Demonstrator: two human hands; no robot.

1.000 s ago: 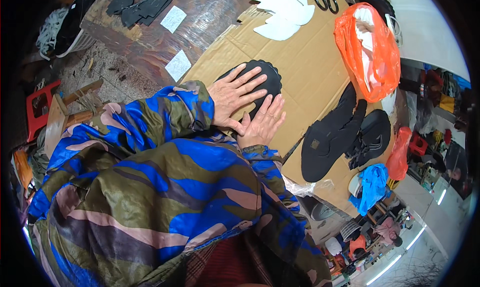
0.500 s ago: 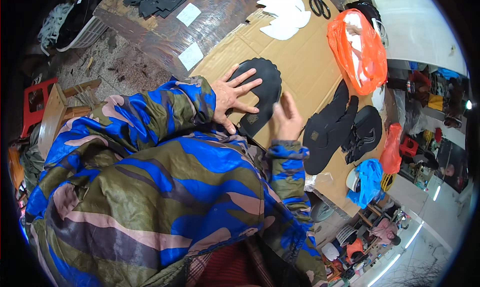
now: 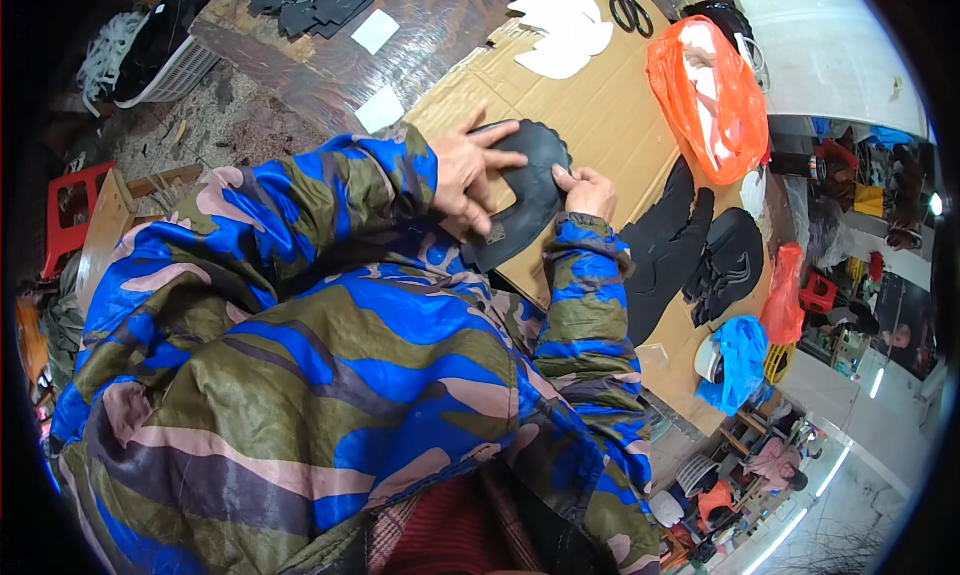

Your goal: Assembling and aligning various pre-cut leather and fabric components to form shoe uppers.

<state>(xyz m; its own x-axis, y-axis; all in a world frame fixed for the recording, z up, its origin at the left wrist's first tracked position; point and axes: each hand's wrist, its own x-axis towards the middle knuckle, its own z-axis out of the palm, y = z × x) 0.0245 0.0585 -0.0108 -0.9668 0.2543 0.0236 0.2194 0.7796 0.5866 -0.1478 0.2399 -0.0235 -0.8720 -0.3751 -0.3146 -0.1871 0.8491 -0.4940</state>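
Observation:
A black, curved flat piece with a scalloped outer edge, like a shoe upper part, lies on the brown cardboard in front of me. Over its left side is my left hand, fingers spread, some of them resting on the surface. My right hand pinches the right edge of the piece between thumb and fingers. To the right, partly behind my right sleeve, lie black cut pieces, with another black stack beyond them.
White cut sheets and black-handled scissors lie at the far side. An orange-red plastic bag stands at the right, a blue bag nearer. Dark strips and paper slips lie at far left.
My right hand has gone from hovering beside the black piece to gripping its right edge. The piece has shifted slightly right, and my left fingers have lifted and bent a little.

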